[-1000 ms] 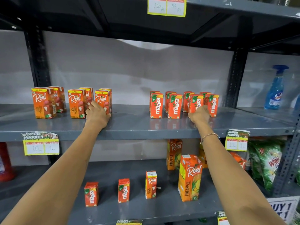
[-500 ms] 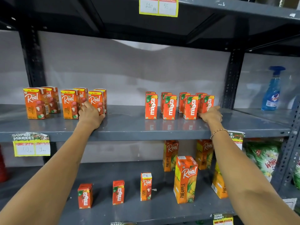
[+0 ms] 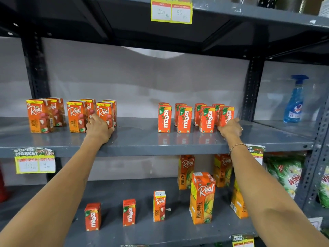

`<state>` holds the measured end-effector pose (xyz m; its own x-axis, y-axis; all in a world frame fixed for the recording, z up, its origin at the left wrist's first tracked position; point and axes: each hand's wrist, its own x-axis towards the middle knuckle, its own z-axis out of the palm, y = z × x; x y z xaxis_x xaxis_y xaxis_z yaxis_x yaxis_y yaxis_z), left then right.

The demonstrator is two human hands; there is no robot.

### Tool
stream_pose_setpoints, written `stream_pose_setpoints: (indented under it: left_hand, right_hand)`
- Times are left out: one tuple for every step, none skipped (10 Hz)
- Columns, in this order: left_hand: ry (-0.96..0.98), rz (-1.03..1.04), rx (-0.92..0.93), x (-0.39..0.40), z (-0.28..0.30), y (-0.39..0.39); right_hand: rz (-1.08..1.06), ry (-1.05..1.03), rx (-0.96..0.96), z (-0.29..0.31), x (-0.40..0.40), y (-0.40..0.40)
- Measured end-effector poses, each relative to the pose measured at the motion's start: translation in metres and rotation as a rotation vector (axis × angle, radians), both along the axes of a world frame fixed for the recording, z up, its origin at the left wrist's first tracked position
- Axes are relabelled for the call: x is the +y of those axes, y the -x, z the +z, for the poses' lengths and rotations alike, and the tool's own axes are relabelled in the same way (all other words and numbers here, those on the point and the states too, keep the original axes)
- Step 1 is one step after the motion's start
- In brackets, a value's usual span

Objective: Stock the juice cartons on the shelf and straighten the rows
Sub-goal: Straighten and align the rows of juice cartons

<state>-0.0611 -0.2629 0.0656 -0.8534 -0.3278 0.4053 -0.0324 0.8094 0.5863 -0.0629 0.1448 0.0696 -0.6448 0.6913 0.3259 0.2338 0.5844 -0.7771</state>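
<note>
On the middle shelf (image 3: pixel 142 139) stand two groups of small orange cartons. On the left are Real litchi cartons (image 3: pixel 40 115) in three short rows. My left hand (image 3: pixel 99 129) is around the base of the rightmost front Real carton (image 3: pixel 105 113). Further right, Maaza cartons (image 3: pixel 164 118) stand in several short rows. My right hand (image 3: pixel 230 129) grips the lower part of the rightmost front Maaza carton (image 3: pixel 227 114). The shelf below holds two loose small Maaza cartons (image 3: pixel 93 216), one small Real carton (image 3: pixel 159 205) and tall Real pineapple cartons (image 3: pixel 202 196).
A blue spray bottle (image 3: pixel 294 100) stands on the neighbouring shelf at right, past a dark upright post (image 3: pixel 252 90). Green detergent bags (image 3: pixel 284 175) fill the lower right. Yellow price tags (image 3: pixel 34 160) hang on the shelf edges. The gap between the two carton groups is bare shelf.
My right hand moved from the third front Maaza carton to the rightmost one; the tilted cartons there now stand straighter. My left hand stays at the rightmost Real carton.
</note>
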Motion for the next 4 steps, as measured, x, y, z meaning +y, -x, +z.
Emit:
stream_pose_setpoints:
  left_hand:
    - [-0.009, -0.006, -0.013, -0.001, 0.000, 0.000]
    - [0.000, -0.014, -0.018, 0.001, 0.003, -0.007]
    - [-0.003, -0.021, -0.029, 0.000, 0.003, -0.008]
    - [-0.035, 0.004, -0.050, 0.001, 0.004, -0.015]
  right_hand:
    - [0.009, 0.002, -0.005, 0.000, 0.001, 0.000]
    - [0.005, 0.010, -0.007, 0.002, -0.004, -0.005]
    - [0.020, 0.008, -0.017, 0.002, -0.003, -0.005]
    - [0.014, -0.028, -0.075, 0.004, -0.008, -0.012]
